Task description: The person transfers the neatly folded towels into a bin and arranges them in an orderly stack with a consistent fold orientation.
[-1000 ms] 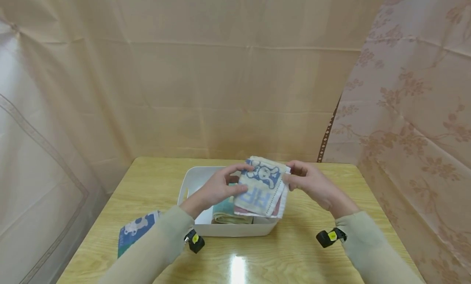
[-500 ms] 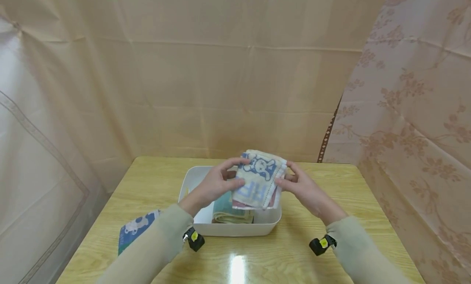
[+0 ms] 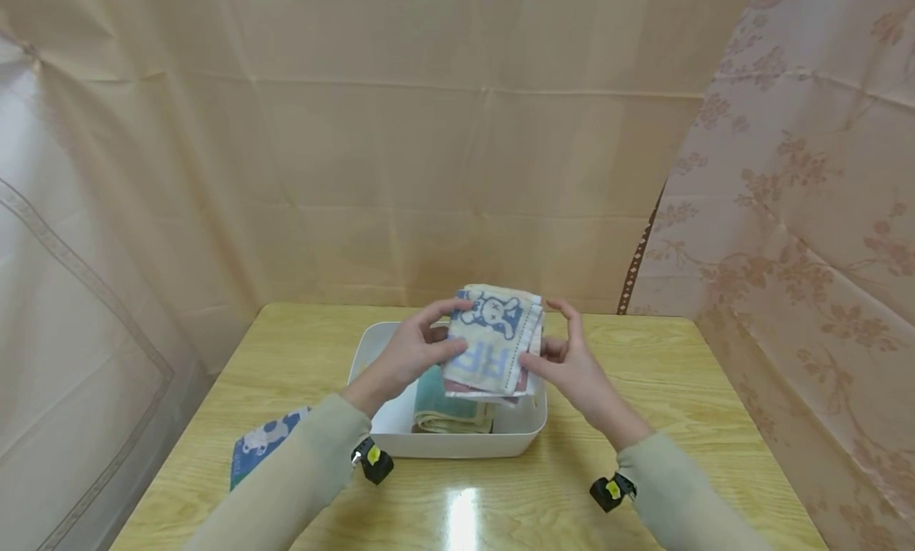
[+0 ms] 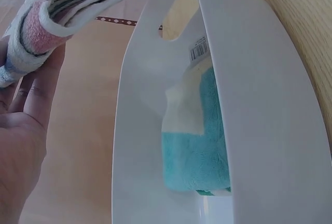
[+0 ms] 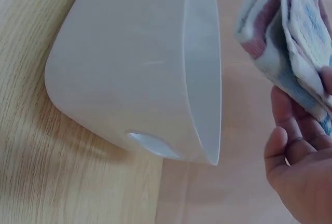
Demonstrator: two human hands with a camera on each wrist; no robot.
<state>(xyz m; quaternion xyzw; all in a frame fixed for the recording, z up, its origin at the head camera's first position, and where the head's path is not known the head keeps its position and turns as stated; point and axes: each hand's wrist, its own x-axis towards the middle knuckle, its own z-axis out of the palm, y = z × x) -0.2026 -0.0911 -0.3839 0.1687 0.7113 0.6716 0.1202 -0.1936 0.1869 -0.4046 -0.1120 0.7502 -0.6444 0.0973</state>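
Left hand and right hand, both in beige sleeves, gripping opposite edges of a folded rabbit-print towel, thumbs on the printed face, fingers curled behind. Towel held upright and slightly tilted, in the air above the white plastic bin; pink and white inner layers visible at the fold in both wrist views. Nearest the viewer: glossy wooden table with a light reflection. At near left, partly hidden by the left sleeve: blue printed cloth lying flat on the table. Inside the bin, against its near wall: folded teal-and-cream towel. Handle cut-out in the bin's end wall. Behind the table: beige backdrop sheet; at right, floral curtain.
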